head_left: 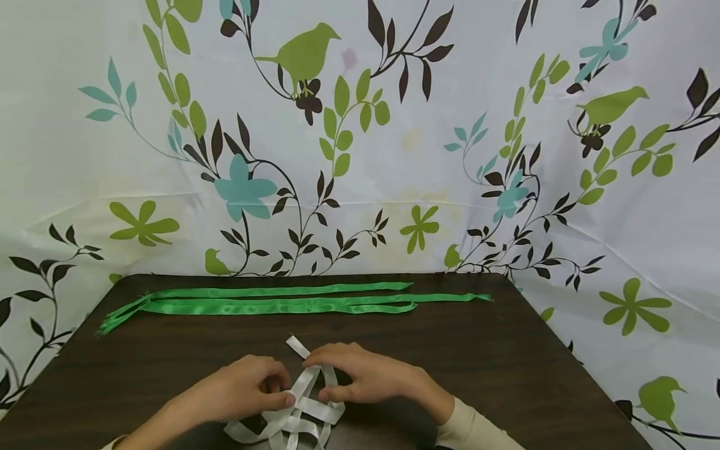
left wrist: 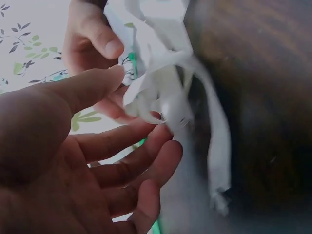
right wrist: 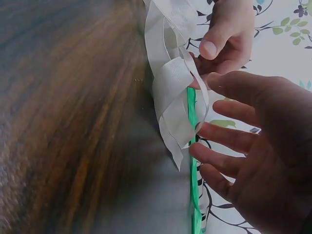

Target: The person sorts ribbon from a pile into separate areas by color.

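Note:
A braid of white ribbon (head_left: 304, 409) lies at the table's near middle, its strips crossing loosely and one end sticking out at the top. My left hand (head_left: 247, 387) is at its left side, the thumb touching a strip. From the right, my right hand (head_left: 365, 375) reaches over the braid, index fingertip by the upper end and thumb against a strip. In the left wrist view, the left thumb and fingers stand apart around a white loop (left wrist: 165, 92). Likewise, the right wrist view shows the right thumb and fingers spread beside the ribbon (right wrist: 173, 92). The braid's lower part runs out of the head view.
Several green ribbons (head_left: 270, 306) stretch across the back of the dark wooden table (head_left: 506, 362), gathered at their left end. Behind the table hangs a white cloth (head_left: 371, 187) printed with birds, leaves and flowers.

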Demonstrator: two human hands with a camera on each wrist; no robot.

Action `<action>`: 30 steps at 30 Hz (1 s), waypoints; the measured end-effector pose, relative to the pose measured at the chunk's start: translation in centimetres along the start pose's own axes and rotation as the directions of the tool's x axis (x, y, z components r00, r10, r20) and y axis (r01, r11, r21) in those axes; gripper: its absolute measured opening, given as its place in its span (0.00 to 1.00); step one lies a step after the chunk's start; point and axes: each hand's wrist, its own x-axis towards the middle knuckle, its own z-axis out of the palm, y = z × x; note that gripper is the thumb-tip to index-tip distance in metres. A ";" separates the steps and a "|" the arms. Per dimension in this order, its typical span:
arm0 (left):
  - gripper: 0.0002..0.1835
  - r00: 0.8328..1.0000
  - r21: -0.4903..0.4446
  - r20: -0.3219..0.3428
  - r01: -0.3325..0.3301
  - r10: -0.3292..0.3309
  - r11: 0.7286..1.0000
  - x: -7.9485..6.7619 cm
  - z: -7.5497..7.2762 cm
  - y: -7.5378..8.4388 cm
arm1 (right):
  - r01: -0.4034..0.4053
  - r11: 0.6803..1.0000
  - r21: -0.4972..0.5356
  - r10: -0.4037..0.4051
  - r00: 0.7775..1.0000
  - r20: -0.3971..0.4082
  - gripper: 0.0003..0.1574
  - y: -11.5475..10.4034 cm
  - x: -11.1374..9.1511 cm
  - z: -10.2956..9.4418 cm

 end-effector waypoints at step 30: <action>0.12 0.994 0.164 -0.009 -0.109 0.112 0.980 0.6 3.1 0.5 | 0.080 0.993 -0.087 -0.078 0.997 0.026 0.08 0.2 0.1 0.5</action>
